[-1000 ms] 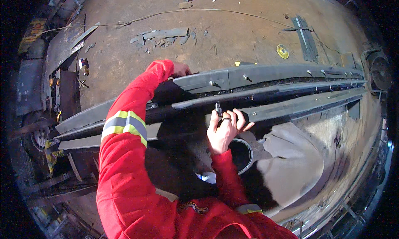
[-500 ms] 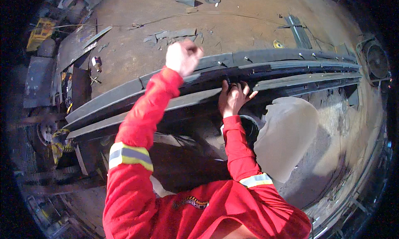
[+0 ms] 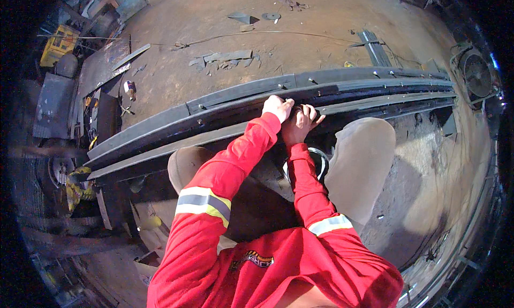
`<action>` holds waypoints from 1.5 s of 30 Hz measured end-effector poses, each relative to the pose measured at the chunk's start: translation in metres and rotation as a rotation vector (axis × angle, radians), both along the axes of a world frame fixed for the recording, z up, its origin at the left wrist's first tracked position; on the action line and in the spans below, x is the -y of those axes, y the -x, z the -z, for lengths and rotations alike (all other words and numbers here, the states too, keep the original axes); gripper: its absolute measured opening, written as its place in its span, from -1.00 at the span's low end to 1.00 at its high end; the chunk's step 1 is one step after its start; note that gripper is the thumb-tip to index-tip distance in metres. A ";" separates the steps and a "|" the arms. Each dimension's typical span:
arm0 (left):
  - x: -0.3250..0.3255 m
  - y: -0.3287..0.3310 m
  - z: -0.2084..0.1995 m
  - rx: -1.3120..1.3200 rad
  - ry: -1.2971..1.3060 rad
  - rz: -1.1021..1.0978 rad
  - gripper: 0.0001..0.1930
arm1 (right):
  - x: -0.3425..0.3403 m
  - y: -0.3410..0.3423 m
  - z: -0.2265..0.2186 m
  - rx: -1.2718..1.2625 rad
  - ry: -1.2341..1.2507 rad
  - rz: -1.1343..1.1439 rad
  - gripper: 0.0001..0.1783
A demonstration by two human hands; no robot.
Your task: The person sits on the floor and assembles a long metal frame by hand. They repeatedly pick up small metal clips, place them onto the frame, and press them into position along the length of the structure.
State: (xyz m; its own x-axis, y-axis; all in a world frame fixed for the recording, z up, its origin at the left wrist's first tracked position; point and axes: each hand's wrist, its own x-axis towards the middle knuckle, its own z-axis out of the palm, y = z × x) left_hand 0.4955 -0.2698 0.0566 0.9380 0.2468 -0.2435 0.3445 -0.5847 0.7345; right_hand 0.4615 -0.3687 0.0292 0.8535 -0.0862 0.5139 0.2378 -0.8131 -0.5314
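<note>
Long dark bars [image 3: 155, 130] with a rubbery look run across in front of me from lower left to right, with bolts [image 3: 312, 80] standing along them. My left hand [image 3: 278, 109] is closed at the middle of the bars, its fingers pinched together. What it pinches, if anything, is hidden. Touching it on the right, my right hand [image 3: 300, 124] is curled over the same bar, its little finger sticking out to the side. Anything inside its grip is covered by the fingers.
A white-rimmed round container [image 3: 323, 166] stands between my knees. Beyond the bars lie flat scraps [image 3: 227, 56], a cable [image 3: 257, 33] and a bundle of strips [image 3: 375, 48]. A yellow crate [image 3: 59, 44] is at far left, a round fan [image 3: 476, 75] at right.
My left hand has come down and right from its raised place above the bars to meet my right hand. The right hand has stayed at nearly the same spot.
</note>
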 end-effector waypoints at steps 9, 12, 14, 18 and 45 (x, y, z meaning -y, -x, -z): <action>-0.003 0.015 -0.008 0.021 0.008 -0.148 -0.49 | -0.005 0.010 -0.016 -0.010 -0.073 0.024 -0.71; 0.012 0.014 -0.021 -0.031 -0.023 -0.236 -0.46 | -0.003 0.008 -0.013 -0.033 -0.033 0.055 -0.64; 0.016 0.015 -0.032 -0.094 -0.071 -0.229 -0.40 | -0.003 0.008 -0.017 -0.043 -0.049 0.028 -0.61; 0.013 0.018 -0.046 -0.203 -0.105 -0.102 -0.33 | -0.007 0.004 -0.005 -0.083 0.021 0.060 -0.64; 0.021 0.019 -0.018 0.229 -0.050 -0.123 -0.47 | 0.003 0.001 0.000 0.137 -0.198 0.003 -0.81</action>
State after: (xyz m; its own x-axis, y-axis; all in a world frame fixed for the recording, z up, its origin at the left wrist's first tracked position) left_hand 0.4764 -0.2905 0.0741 0.9293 0.3691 -0.0130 0.2436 -0.5862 0.7727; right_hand 0.4603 -0.3718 0.0291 0.7767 -0.1991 0.5976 0.3162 -0.6973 -0.6433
